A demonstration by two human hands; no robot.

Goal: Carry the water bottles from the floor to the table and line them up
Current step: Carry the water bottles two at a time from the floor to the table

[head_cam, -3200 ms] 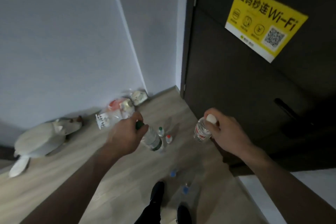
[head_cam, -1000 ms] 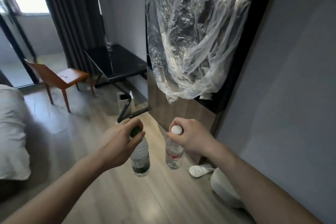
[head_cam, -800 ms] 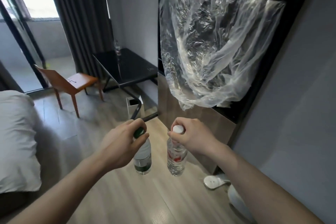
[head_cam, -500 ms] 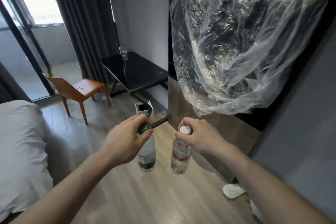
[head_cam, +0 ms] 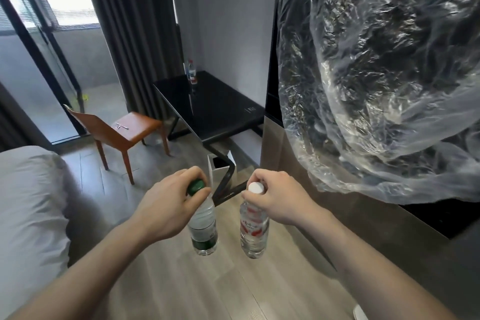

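the left hand (head_cam: 168, 209) pinched the green-capped bottle (head_cam: 204, 228) by its neck, the right hand (head_cam: 279, 198) the white-capped bottle (head_cam: 254, 228), both hanging at lower centre. such neck-only grips risked a slip before the black table (head_cam: 215, 106).

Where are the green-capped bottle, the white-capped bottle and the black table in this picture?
green-capped bottle (head_cam: 203, 228): head view, on its label band below the left hand.
white-capped bottle (head_cam: 254, 230): head view, on its red-printed label.
black table (head_cam: 220, 109): head view, on its bare dark top.
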